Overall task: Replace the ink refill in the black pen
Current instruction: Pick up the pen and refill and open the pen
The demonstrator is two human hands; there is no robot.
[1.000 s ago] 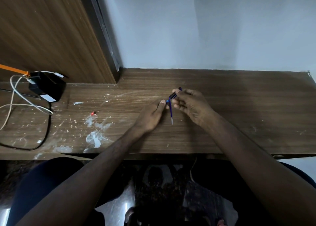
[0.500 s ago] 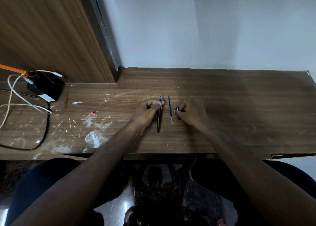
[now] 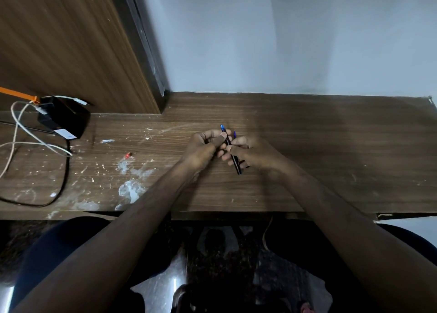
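Black and slim, the pen [image 3: 231,150] sat raised over the middle of the wooden desk [image 3: 331,147], held slantwise with its blue tip pointing away from the person and its lower end nearest the desk's front edge. The left hand [image 3: 204,148] was curled nearly closed around the upper part of the pen, thumb pressed against the barrel. The right hand [image 3: 250,154] met it from the other side, fingers bent and pinching the barrel lower down. A short blue end, seemingly the refill [image 3: 235,134], stuck up just right of the pen between the right hand's fingers; how that hand gripped it could not be made out. Both forearms reached in from the desk's front edge and converged at the pen.

Well left of the pen, at the desk's far left, a black box [image 3: 63,118] lay against the wooden panel [image 3: 59,40], with white cables [image 3: 26,133] looping from it and a black cable [image 3: 63,185] curving toward the front edge. Between the box and the pen, a small red bit [image 3: 128,156] lay on the desk among white paint smears [image 3: 132,185]. Behind the desk rose a pale wall [image 3: 283,40].
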